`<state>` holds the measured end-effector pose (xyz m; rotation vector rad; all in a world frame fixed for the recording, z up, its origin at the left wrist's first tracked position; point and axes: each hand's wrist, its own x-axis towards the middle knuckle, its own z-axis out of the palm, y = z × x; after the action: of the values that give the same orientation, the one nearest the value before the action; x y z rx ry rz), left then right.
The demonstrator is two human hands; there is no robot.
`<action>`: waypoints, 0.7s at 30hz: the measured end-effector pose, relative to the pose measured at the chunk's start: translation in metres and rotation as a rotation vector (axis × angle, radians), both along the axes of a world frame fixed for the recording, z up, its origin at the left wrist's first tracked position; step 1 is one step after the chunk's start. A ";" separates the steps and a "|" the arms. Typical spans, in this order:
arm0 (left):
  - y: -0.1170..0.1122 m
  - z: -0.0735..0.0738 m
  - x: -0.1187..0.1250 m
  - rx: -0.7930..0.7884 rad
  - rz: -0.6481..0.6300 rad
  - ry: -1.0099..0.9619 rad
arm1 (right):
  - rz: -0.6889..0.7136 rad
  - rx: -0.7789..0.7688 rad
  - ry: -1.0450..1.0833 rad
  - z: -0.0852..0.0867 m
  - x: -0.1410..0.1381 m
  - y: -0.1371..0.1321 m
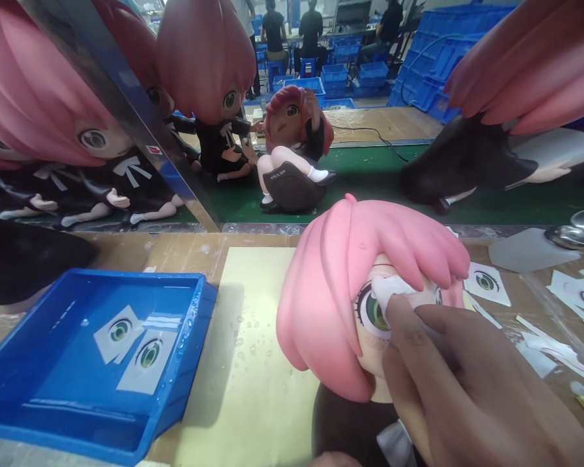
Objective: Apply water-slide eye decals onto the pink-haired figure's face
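While the right hand (467, 383) presses a fingertip on the eye decal (372, 311), fingers bent, gripping nothing, the pink-haired figure head (360, 272) sits at 5 o'clock on the yellow mat (253, 363), face pointing to 4 o'clock, long axis near upright. Blue tray (78, 428) with two eye decals in water at 8 o'clock. Finished figures (292, 149) at 12. Left hand unseen.

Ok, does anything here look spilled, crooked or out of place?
Water droplets are scattered on the yellow mat beside the blue tray, where two eye decals lie in water. More decal sheets lie loose on the bench at right. Otherwise nothing stands out: the right hand presses a decal onto the pink-haired figure's face.
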<state>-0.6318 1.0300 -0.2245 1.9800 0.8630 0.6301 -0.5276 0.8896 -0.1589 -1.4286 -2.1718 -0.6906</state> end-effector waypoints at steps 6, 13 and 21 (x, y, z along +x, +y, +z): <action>-0.006 0.005 -0.015 0.008 0.015 0.046 | -0.003 0.053 0.003 -0.005 0.002 -0.002; 0.003 0.015 -0.016 0.026 0.018 0.091 | 0.021 0.048 -0.022 -0.006 0.008 -0.001; -0.023 0.026 -0.022 0.032 0.073 0.127 | 0.002 0.033 -0.019 -0.001 0.002 0.001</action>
<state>-0.6541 1.0068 -0.1988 2.0422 1.0119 0.5667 -0.5252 0.8902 -0.1601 -1.4088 -2.1652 -0.7388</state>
